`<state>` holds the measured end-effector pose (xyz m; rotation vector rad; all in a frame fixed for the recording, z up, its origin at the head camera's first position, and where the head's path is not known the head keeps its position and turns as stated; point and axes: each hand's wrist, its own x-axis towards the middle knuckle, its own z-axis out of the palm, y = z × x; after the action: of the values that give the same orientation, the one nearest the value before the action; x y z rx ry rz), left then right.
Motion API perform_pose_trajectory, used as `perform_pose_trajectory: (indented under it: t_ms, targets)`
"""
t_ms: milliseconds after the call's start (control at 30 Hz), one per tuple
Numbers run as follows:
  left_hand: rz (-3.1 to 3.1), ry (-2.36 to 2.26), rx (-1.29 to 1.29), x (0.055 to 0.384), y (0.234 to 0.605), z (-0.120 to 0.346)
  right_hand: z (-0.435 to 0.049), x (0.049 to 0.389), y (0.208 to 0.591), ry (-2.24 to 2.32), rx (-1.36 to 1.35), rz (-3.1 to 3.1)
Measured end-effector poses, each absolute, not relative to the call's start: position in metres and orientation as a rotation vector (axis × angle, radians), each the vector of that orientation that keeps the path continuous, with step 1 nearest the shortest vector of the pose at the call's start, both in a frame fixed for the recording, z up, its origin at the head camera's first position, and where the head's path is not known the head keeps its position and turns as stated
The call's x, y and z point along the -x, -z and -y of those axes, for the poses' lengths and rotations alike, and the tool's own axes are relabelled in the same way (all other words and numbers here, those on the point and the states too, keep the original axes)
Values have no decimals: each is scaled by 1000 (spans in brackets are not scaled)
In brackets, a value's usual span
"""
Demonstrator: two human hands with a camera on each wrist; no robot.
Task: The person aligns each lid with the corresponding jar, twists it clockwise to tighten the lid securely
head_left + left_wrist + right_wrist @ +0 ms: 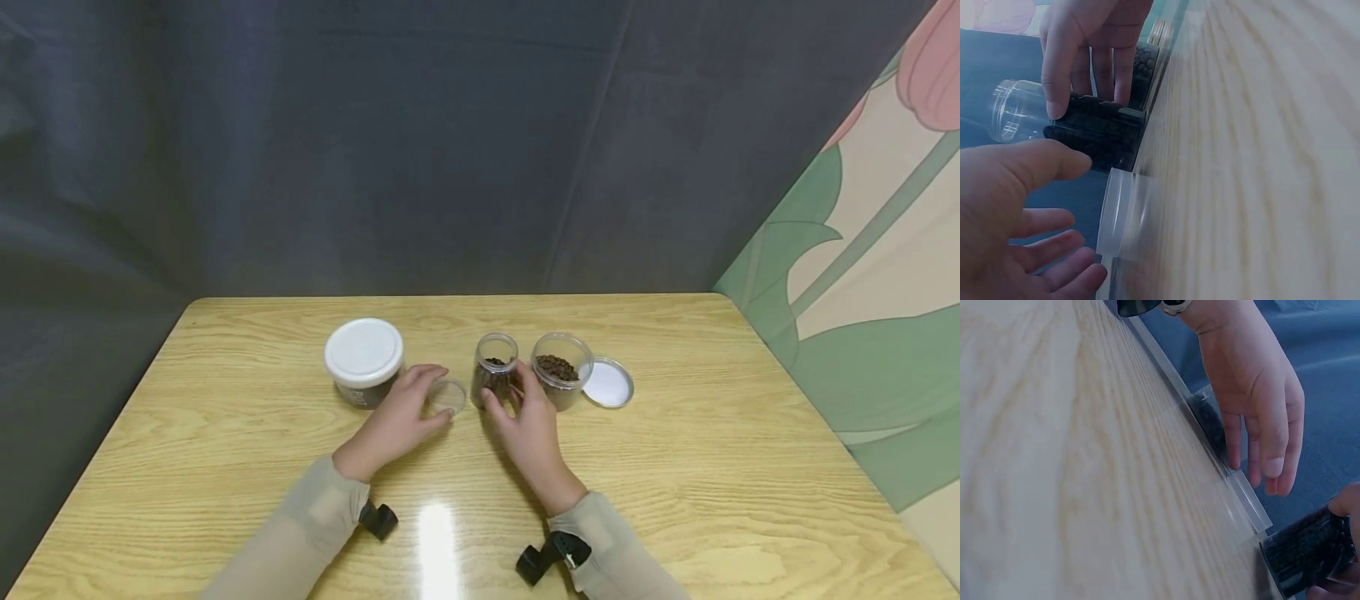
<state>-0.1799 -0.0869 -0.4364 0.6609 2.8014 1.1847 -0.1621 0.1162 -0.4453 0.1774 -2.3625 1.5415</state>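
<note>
My right hand (531, 425) grips a narrow clear jar (492, 385) by its side, thumb on the near left and fingers at the right. The jar is uncapped, stands upright and holds dark brown pellets. My left hand (401, 417) is beside a round clear lid (447, 397) lying on the table, thumb and fingers spread apart. In the left wrist view, the lid (1116, 215) is just beyond those fingers, at the jar's base. The right wrist view shows the left hand (1257, 394) hanging over the lid (1247, 500), and the jar (1307, 553) between the right fingers.
A wider uncapped jar (561, 383) of brown pellets stands right of the gripped jar. Beside it lies a round lid with a white inside (609, 383). A white-lidded tub (364, 358) stands to the left. A dark curtain (450, 150) hangs behind the wooden table (675, 467).
</note>
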Motion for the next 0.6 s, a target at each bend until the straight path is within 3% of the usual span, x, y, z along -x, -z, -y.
perform_pose_trajectory:
  t_ms: [600]
  targets:
    - [-2892,-947,-670,185,435,77,-118,163,450,-1542,-195,2370]
